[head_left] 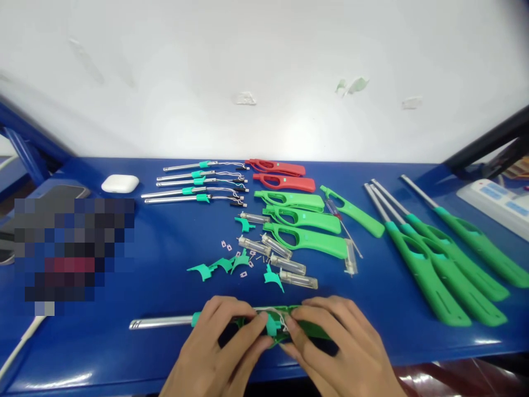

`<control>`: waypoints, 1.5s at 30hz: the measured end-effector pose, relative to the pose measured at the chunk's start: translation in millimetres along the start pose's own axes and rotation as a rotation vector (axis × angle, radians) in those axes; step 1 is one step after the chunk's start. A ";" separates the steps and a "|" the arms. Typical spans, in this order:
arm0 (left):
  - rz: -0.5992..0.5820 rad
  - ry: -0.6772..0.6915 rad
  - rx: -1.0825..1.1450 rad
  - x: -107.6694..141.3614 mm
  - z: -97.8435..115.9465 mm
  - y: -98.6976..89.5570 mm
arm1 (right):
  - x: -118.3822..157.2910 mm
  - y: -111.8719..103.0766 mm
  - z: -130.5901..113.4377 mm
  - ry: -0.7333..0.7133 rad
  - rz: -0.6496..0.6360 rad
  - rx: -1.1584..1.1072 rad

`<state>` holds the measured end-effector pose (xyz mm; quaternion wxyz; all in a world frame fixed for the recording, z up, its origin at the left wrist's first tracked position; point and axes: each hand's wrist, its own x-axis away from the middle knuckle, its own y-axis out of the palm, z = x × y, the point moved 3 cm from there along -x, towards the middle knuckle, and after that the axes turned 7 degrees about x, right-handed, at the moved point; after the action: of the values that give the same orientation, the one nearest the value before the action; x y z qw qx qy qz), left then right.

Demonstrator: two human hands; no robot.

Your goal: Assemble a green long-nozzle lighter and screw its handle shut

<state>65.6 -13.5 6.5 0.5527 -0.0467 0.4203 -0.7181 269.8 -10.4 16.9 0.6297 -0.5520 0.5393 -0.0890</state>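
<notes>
Both my hands are over an opened green lighter shell (pixel 308 327) at the table's front edge. My left hand (pixel 227 342) pinches a teal trigger piece (pixel 271 325) with thumb and index finger. Out to the left of that hand extends a metal lighter tube (pixel 161 322) with a teal collar. My right hand (pixel 330 342) has its fingers closed near white wires (pixel 281 315) beside the trigger piece; the fingertips partly hide what they grip. Just beyond lie several loose teal triggers (pixel 202 271) and clear fuel tanks (pixel 298 279).
Tube assemblies (pixel 177 199) with wires lie at the back left. Red shells (pixel 285 182) and green shells (pixel 318 242) fill the middle, beside a screwdriver (pixel 347 234). Assembled green lighters (pixel 430 281) and a power strip (pixel 496 201) are at right, a white case (pixel 119 183) at left.
</notes>
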 end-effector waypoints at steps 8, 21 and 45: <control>0.000 0.044 -0.034 -1.6 2.0 -3.3 | -2.2 -16.0 22.8 0.044 0.061 -0.130; 0.079 0.056 -0.344 -35.4 -28.8 -32.1 | -30.5 2.8 35.9 0.023 -0.049 0.017; -0.132 0.208 -0.730 -46.8 -25.6 -7.8 | -8.1 -0.5 49.8 0.106 0.061 -0.037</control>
<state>64.1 39.9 13.8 0.4067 -0.1944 0.6982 -0.5562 305.5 24.9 12.5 0.5923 -0.5414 0.5900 -0.0890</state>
